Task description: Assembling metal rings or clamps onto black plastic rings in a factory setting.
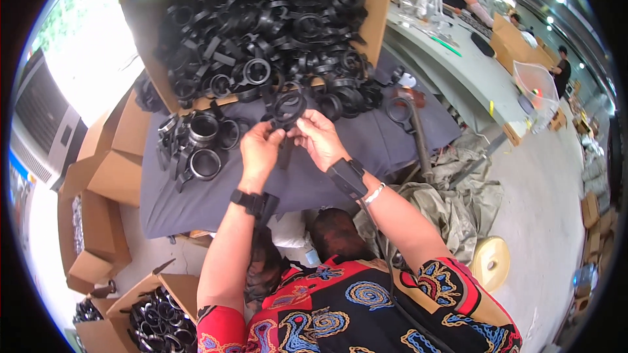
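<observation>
My left hand and my right hand meet over the grey cloth of the work surface. Pinched between the fingers of both is a black plastic ring with a handle, its round opening facing up toward me. Just beyond it, a tipped cardboard box spills a large heap of similar black rings onto the cloth. Left of my hands lies a small group of rings with handles, some showing shiny rims. Fingertips hide part of the held ring's lower end.
A tool with a reddish-brown head and long handle lies right, beside a loose ring. Open cartons stand at left, one with black rings below. Crumpled fabric and a yellowish spool sit right. People work beyond a long table.
</observation>
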`<state>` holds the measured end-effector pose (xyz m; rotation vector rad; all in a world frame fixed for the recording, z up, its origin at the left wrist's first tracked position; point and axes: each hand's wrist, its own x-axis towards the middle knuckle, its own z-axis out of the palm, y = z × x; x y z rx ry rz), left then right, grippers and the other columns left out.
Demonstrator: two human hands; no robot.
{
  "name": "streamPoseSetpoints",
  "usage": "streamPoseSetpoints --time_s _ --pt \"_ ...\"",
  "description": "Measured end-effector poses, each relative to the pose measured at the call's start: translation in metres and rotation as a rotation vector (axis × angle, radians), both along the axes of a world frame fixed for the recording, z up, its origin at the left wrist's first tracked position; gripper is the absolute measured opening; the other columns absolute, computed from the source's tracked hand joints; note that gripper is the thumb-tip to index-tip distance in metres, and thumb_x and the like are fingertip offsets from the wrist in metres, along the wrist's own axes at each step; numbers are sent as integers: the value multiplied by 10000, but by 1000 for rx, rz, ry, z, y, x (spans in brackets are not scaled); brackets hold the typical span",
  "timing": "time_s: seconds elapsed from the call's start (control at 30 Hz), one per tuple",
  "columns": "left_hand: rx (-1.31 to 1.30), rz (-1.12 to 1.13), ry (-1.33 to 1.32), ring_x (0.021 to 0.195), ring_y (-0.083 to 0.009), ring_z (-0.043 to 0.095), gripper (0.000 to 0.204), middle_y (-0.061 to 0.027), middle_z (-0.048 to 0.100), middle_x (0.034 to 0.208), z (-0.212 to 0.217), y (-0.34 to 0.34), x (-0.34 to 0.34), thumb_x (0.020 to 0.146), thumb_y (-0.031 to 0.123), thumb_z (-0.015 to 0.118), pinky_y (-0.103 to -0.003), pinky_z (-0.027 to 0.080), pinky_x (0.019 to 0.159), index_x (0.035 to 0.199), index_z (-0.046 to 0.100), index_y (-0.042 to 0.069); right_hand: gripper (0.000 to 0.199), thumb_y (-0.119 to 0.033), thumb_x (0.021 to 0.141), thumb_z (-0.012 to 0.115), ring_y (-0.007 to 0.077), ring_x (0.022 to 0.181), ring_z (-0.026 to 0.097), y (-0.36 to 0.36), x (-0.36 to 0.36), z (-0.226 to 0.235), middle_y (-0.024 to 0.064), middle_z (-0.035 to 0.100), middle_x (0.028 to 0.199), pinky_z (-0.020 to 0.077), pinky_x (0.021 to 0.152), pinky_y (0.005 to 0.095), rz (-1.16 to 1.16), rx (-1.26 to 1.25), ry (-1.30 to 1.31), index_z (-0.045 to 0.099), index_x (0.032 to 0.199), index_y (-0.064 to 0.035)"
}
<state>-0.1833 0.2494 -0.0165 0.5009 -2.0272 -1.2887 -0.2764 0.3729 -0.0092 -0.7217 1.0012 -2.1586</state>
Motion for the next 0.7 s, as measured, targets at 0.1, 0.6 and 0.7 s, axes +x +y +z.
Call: streamPoseSetpoints --time_s 0.1,0.6,0.7 --pt "-145 97 -131 667 -107 581 162 -46 643 800 23 4 -9 828 7 635 -219 459 617 987 614 -16 265 -124 900 582 134 772 626 18 -11 14 71 644 927 496 662 267 -219 349 175 538 1133 -6" --pt "469 -478 -111 701 -67 528 248 3 582 823 20 59 70 793 -56 639 -214 438 607 1002 540 34 152 -130 814 626 270 783 663 170 -47 4 173 670 811 503 692 343 -487 932 938 660 888 -2" --pt "472 -547 -137 724 -110 557 257 -7 584 820 2 69 46 802 -46 636 -234 463 654 1021 533 40 147 -137 824 631 224 775 674 184 -18 -6 138 690 837 513 705 341 -119 995 618 663 902 -17"
